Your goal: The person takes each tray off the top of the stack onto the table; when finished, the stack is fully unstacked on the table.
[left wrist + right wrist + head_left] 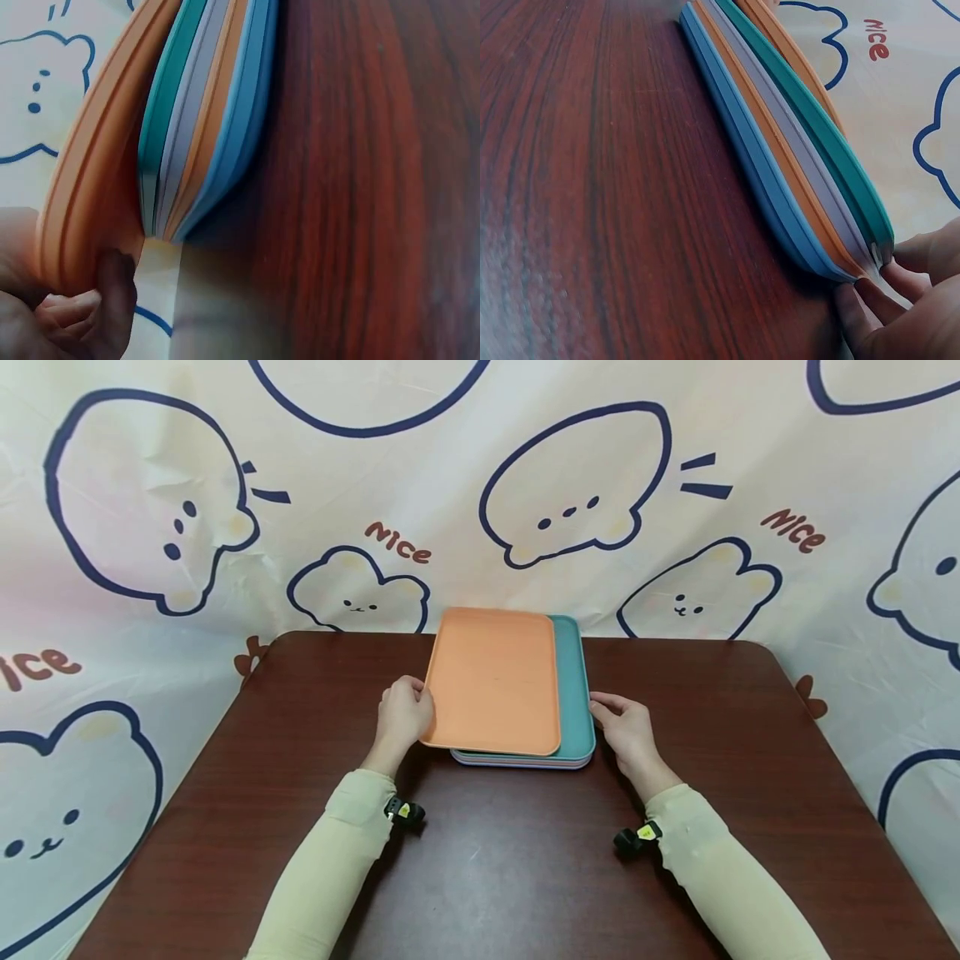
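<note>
Pale sleeves (326,860) lying nearest, over bench (487,868). Left hand (402,717) curling fingers round edge of orange tray (495,685), holding it tilted above stack (206,112) at far edge, apparently for clearance. Right hand (628,732) touching stack's side beside teal tray (573,693), likely steadying; whether pinching, cannot tell.

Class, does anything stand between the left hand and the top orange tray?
Nothing visible does: the left hand grips the top orange tray at its left edge; the teal tray lies below, not between.
</note>
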The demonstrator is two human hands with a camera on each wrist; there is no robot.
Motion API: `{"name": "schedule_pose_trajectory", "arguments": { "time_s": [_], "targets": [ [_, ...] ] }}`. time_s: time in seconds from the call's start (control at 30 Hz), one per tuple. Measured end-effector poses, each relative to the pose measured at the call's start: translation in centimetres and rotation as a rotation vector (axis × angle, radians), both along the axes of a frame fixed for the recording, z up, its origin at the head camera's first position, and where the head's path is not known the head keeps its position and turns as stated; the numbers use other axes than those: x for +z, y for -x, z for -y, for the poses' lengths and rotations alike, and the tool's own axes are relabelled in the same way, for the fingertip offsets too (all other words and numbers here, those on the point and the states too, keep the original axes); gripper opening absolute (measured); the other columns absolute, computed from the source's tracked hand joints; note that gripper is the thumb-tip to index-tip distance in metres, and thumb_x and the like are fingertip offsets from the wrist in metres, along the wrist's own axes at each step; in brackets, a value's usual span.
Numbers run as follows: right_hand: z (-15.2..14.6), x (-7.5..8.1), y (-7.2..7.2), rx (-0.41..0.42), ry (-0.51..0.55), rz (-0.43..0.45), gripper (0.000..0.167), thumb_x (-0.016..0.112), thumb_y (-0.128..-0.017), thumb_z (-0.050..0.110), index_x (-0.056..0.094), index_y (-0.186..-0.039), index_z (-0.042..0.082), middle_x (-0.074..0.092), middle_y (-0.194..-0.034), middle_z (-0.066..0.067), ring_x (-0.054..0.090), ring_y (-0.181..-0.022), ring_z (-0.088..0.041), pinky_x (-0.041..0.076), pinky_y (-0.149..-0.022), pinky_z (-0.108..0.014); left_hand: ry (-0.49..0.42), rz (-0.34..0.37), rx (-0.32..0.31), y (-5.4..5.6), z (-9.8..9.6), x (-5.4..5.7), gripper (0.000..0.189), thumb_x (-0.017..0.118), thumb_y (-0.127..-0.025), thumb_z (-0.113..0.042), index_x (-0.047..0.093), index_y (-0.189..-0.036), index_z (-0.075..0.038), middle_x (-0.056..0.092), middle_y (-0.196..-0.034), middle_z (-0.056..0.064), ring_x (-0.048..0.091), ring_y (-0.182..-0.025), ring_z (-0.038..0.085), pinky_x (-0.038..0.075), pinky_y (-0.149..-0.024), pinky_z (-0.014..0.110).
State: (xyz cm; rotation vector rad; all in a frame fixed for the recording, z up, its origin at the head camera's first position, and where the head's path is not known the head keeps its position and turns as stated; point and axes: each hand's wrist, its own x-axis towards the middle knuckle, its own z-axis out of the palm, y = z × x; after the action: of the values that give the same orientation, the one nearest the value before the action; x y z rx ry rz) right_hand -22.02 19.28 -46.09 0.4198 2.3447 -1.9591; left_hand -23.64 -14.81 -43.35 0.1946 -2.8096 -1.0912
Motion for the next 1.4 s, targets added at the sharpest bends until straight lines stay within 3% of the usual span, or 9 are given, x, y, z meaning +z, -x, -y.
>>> {"name": "schedule_pose_trajectory", "arguments": {
  "time_s": [0.17,0.4,0.73,0.9,1.07,1.17,1.4],
  "targets": [
    [-0.2,-0.1,-0.1,0.007,0.008,0.012,0.041,0.060,-0.111,0.017,0.064,-0.148,0.001,0.054,-0.160,-0.016,0.056,-0.145,-0.026,0.050,-0.120,-0.040,-0.022,-0.046,0.054,-0.1,1.3,-0.2,0.030,0.054,-0.106,-0.018,0.071,-0.119,0.004,0.076,-0.104,0.023,0.072,-0.098,0.042,0.058,-0.090,0.055],
    [-0.3,-0.2,-0.1,0.011,0.006,0.014,0.041,0.060,-0.111,0.018,0.064,-0.149,0.002,0.055,-0.160,-0.016,0.059,-0.143,-0.026,0.051,-0.119,-0.037,-0.030,-0.106,0.075,-0.2,4.3,-0.6,0.028,0.056,-0.104,-0.015,0.072,-0.117,0.005,0.078,-0.106,0.025,0.073,-0.100,0.043,0.057,-0.091,0.056],
    [-0.4,-0.1,-0.1,0.018,-0.002,0.025,0.041,0.060,-0.112,0.020,0.064,-0.149,0.003,0.055,-0.161,-0.016,0.058,-0.144,-0.026,0.051,-0.119,-0.037,-0.078,-0.115,0.105,-0.5,10.3,-0.7,0.029,0.055,-0.107,-0.014,0.071,-0.116,0.009,0.076,-0.110,0.031,0.073,-0.100,0.042,0.055,-0.081,0.040],
    [-0.4,-0.1,-0.1,0.018,-0.006,0.025,0.041,0.061,-0.111,0.020,0.065,-0.148,0.003,0.055,-0.159,-0.015,0.060,-0.142,-0.025,0.054,-0.112,-0.027,-0.069,-0.107,0.139,-0.8,13.5,-0.4,0.030,0.055,-0.107,-0.014,0.071,-0.117,0.010,0.076,-0.109,0.031,0.071,-0.096,0.037,0.049,-0.073,0.027],
    [-0.7,-0.1,-0.1,0.010,-0.016,0.023,0.041,0.061,-0.111,0.020,0.065,-0.148,0.003,0.055,-0.159,-0.015,0.060,-0.141,-0.025,0.052,-0.117,-0.034,-0.069,-0.081,0.189,-1.1,16.2,-0.2,0.032,0.055,-0.106,-0.015,0.071,-0.120,0.010,0.075,-0.110,0.031,0.067,-0.087,0.027,0.046,-0.065,0.020],
    [-0.7,-0.1,-0.1,0.011,-0.018,0.022,0.041,0.061,-0.111,0.020,0.065,-0.148,0.003,0.056,-0.159,-0.015,0.059,-0.142,-0.024,0.053,-0.115,-0.030,-0.052,-0.065,0.204,-1.2,17.9,-0.3,0.034,0.054,-0.107,-0.017,0.070,-0.121,0.009,0.075,-0.110,0.030,0.064,-0.083,0.022,0.046,-0.064,0.020],
    [-0.6,-0.3,0.0,0.020,-0.023,0.016,0.041,0.061,-0.111,0.020,0.064,-0.148,0.002,0.056,-0.159,-0.016,0.058,-0.142,-0.025,0.055,-0.106,-0.021,0.001,-0.012,0.205,-1.5,21.6,-0.7,0.041,0.049,-0.110,-0.022,0.066,-0.126,0.012,0.072,-0.120,0.035,0.069,-0.101,0.040,0.047,-0.069,0.026]
  ]
}}
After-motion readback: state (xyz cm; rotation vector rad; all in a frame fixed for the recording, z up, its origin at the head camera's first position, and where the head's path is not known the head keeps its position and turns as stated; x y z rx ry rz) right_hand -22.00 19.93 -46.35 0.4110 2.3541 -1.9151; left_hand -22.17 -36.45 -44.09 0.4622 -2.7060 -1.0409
